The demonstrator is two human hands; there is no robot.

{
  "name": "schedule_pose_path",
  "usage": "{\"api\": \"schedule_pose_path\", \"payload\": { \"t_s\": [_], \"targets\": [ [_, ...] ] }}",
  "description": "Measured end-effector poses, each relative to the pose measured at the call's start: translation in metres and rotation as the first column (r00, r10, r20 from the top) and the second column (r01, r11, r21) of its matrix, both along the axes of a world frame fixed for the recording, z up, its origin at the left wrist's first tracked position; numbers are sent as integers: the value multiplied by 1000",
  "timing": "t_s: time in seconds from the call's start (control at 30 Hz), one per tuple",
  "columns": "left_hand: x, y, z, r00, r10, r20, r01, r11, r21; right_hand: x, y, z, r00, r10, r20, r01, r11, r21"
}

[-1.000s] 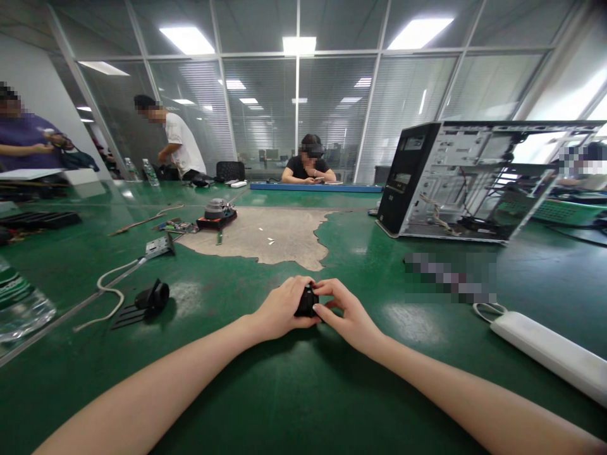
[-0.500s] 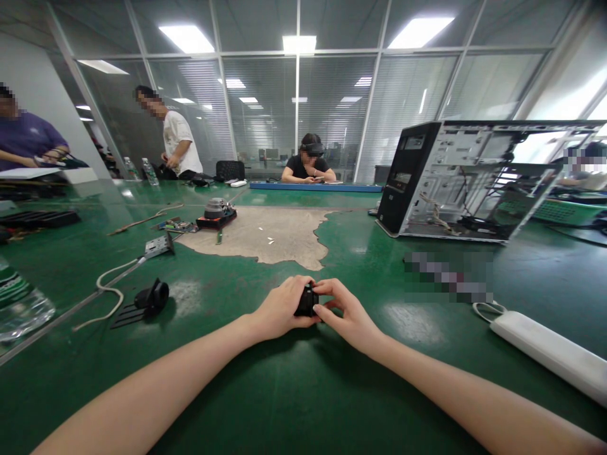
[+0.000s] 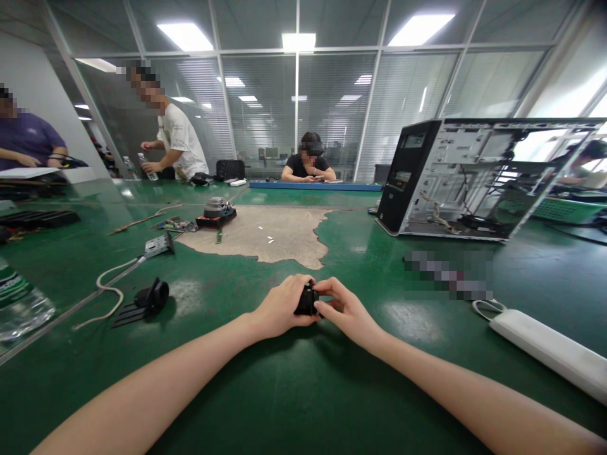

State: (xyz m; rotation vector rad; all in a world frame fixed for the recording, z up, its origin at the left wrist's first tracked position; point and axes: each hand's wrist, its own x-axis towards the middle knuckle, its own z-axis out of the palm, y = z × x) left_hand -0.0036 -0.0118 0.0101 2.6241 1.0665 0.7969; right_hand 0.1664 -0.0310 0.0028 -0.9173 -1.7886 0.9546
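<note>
In the middle of the green table [image 3: 265, 392] a small black part [image 3: 306, 301] sits between my hands. Its exact kind cannot be made out, since fingers cover much of it. My left hand [image 3: 282, 304] is closed around its left side, thumb below and fingers over the top. From the right, my right hand [image 3: 348, 313] grips its edge with thumb and fingertips. To the left lies another black piece [image 3: 152, 298] with a round end and flat prongs. A metal bracket [image 3: 159, 245] with a pale cord [image 3: 111, 287] rests behind that piece.
An open computer case [image 3: 412, 183] stands at the right rear, with a white power strip [image 3: 545, 347] nearer. A plastic bottle [image 3: 23, 303] is at the left edge. A cooler-like part [image 3: 217, 212] sits by a bare brown patch [image 3: 284, 234]. Several people are around the table.
My hands stay in nearly the same place on the black part. At the far left, the person in white has leaned forward and now has a hand on a bottle.
</note>
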Motion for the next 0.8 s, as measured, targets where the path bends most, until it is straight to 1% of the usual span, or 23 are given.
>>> {"api": "schedule_pose_path", "payload": {
  "t_s": [0.1,0.17,0.4,0.47,0.53,0.63,0.73,0.8],
  "targets": [
    [0,0,0,1000,2,-1,-2,1000,-5,0,1,0,999,-35,-3,35,999,10],
    [0,1,0,1000,6,-3,-6,1000,-6,0,1,-1,999,-34,4,34,999,2],
    [0,1,-1,1000,4,-9,-4,1000,13,0,3,-1,1000,8,18,-5,992,-123],
    [0,1,0,1000,2,-14,-2,1000,12,1,2,0,999,34,2,-33,993,-116],
    [0,0,0,1000,2,-18,-2,1000,10,1,1,0,999,34,-21,-36,995,-91],
    [-1,0,0,1000,1,-21,-1,1000,13,0,1,-1,1000,7,-31,-8,998,-58],
    [-1,0,-1,1000,-1,-20,2,1000,13,-1,1,0,999,-16,-39,13,998,-56],
    [-1,1,-1,1000,-1,-20,1,1000,10,-1,3,1,997,-68,-48,65,996,-69]
  ]
}}
